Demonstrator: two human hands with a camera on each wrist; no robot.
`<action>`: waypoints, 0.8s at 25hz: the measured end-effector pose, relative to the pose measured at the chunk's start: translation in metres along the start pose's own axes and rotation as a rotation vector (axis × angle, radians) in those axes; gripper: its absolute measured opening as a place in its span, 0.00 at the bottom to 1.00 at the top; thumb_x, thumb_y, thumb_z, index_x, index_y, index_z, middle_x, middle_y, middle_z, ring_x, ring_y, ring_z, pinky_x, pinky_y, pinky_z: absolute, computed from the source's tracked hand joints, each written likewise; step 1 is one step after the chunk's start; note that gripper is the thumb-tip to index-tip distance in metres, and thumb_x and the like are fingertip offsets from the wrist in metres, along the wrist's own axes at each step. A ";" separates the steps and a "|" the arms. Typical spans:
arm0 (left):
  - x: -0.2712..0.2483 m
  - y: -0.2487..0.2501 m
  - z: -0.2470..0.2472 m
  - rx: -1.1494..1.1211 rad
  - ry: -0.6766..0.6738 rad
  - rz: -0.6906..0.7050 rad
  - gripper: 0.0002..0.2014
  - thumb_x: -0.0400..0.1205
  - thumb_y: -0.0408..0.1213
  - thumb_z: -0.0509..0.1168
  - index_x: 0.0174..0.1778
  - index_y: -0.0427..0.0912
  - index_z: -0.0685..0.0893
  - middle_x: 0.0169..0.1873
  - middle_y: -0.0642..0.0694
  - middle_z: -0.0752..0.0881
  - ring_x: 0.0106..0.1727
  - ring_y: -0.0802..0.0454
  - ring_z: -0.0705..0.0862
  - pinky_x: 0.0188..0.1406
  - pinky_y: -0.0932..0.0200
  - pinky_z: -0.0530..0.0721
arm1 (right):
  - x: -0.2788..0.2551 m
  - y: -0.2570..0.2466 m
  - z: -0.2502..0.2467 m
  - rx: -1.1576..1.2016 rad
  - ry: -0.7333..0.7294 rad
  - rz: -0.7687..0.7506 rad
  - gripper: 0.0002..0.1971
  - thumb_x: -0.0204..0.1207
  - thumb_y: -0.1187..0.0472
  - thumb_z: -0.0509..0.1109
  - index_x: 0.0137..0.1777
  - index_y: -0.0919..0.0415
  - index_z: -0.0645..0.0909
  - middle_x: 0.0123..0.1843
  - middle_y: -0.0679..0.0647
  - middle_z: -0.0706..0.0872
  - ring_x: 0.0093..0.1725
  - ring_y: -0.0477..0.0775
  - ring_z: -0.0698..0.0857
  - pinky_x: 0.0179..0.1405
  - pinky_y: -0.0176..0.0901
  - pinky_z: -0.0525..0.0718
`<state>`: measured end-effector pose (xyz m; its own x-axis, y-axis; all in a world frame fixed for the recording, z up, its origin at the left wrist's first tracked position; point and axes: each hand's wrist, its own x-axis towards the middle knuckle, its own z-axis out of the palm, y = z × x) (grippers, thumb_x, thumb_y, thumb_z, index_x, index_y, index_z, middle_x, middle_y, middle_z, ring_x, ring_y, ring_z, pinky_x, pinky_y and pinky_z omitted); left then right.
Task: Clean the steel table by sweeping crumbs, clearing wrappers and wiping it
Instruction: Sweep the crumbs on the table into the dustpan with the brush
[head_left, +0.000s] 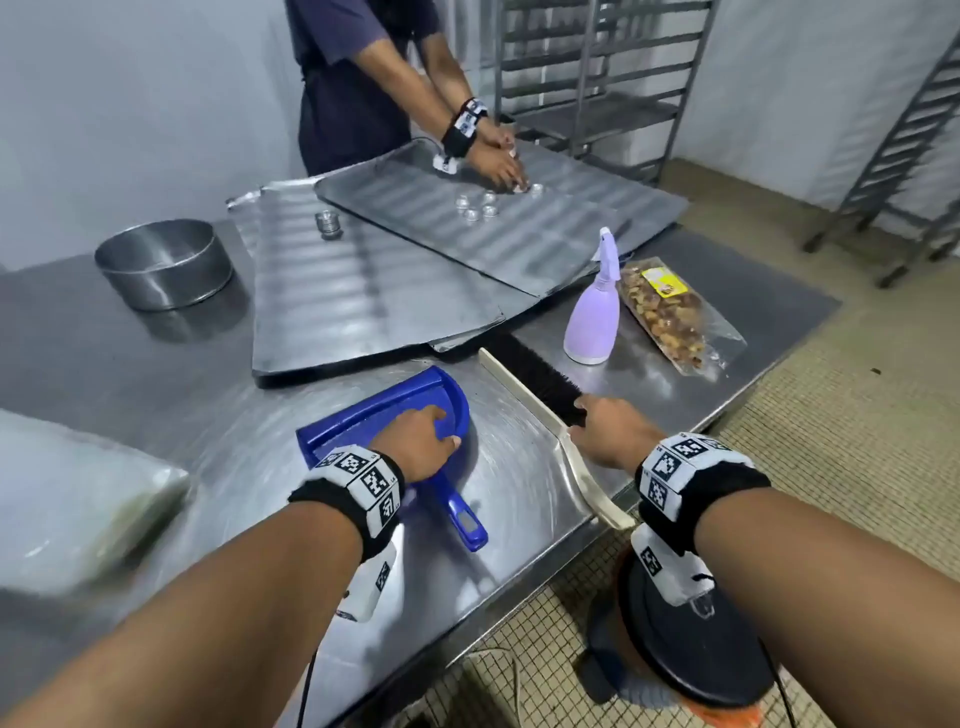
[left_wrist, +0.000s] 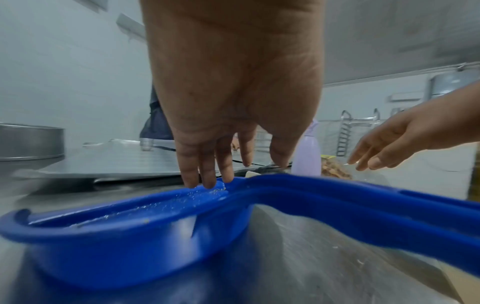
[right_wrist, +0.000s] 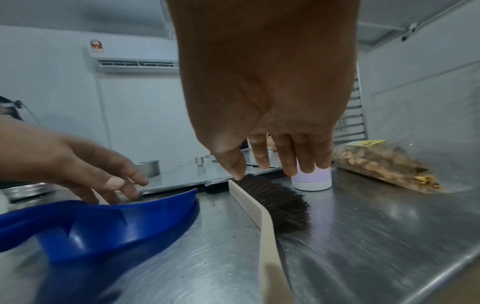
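Note:
A blue dustpan (head_left: 384, 415) lies on the steel table (head_left: 519, 493), handle toward me, with fine crumbs (left_wrist: 168, 203) in its tray. My left hand (head_left: 447, 428) hovers over it with straight fingers, the fingertips (left_wrist: 205, 183) touching the dustpan (left_wrist: 130, 236). Beside it lies a brush with a pale wooden handle (head_left: 571, 457) and black bristles (head_left: 540, 379). My right hand (head_left: 576, 421) is spread just above the brush (right_wrist: 280, 203), holding nothing; its thumb (right_wrist: 237, 172) is at the bristles' far end. Dark specks dot the table (right_wrist: 223, 246) between dustpan (right_wrist: 103, 224) and brush.
A lilac spray bottle (head_left: 592, 312) and a clear bag of snacks (head_left: 670, 317) stand behind the brush. Ribbed baking trays (head_left: 374, 291), a round steel tin (head_left: 163, 262) and another person (head_left: 363, 78) fill the far side. A plastic bundle (head_left: 78, 499) lies left. The table edge (head_left: 675, 457) runs close right.

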<state>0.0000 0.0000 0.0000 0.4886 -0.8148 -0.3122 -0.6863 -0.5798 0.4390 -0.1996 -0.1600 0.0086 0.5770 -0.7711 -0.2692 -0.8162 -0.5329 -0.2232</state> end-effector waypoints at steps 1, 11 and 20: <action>-0.003 0.005 0.004 0.003 0.006 -0.046 0.28 0.85 0.50 0.62 0.80 0.44 0.68 0.76 0.40 0.73 0.76 0.42 0.72 0.73 0.50 0.71 | 0.005 0.007 -0.001 -0.009 -0.016 -0.028 0.23 0.79 0.56 0.60 0.74 0.58 0.71 0.69 0.62 0.80 0.68 0.65 0.78 0.65 0.55 0.79; -0.042 0.021 0.040 0.000 0.202 -0.435 0.30 0.82 0.54 0.63 0.79 0.45 0.70 0.77 0.38 0.70 0.76 0.38 0.71 0.74 0.44 0.71 | 0.011 0.030 0.015 -0.024 -0.180 -0.167 0.25 0.80 0.56 0.61 0.77 0.58 0.66 0.68 0.64 0.80 0.65 0.66 0.80 0.62 0.51 0.78; -0.040 0.012 0.042 -0.091 0.280 -0.716 0.32 0.83 0.57 0.61 0.77 0.38 0.68 0.77 0.30 0.66 0.73 0.30 0.73 0.72 0.39 0.73 | 0.017 0.019 0.036 0.004 -0.211 -0.133 0.31 0.79 0.62 0.68 0.78 0.61 0.58 0.66 0.67 0.80 0.62 0.67 0.82 0.54 0.50 0.79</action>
<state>-0.0505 0.0254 -0.0179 0.9230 -0.2034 -0.3265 -0.1104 -0.9531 0.2817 -0.2042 -0.1703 -0.0336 0.6731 -0.6041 -0.4266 -0.7326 -0.6235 -0.2731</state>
